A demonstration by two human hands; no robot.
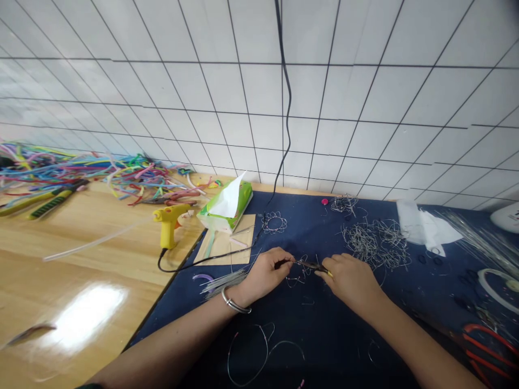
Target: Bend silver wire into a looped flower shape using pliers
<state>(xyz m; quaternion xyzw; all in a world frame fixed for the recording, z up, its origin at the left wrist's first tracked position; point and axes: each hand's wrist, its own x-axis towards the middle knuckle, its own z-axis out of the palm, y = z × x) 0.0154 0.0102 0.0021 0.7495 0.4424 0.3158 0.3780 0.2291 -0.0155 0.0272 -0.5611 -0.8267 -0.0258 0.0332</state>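
My right hand (352, 281) is closed around a pair of small pliers (313, 265) with a yellow handle, their dark jaws pointing left. My left hand (265, 273), a silver bangle at its wrist, pinches a thin wire (297, 262) close to the plier tips. Whether the jaws bite on the wire is too small to tell. Bent bits of wire (295, 280) lie on the dark blue mat (324, 335) just under the hands. A flower-shaped wire ring (274, 222) rests beyond my left hand. Straight wires (225, 282) lie bundled beside my left wrist.
On the left stand a yellow glue gun (168, 224) with a black cord, a green tissue pack (227, 208) and a heap of colourful pipe cleaners (138, 175). Tangled wire (375, 243) lies at right, with red-handled scissors (488, 346) nearer. A tiled wall closes the back.
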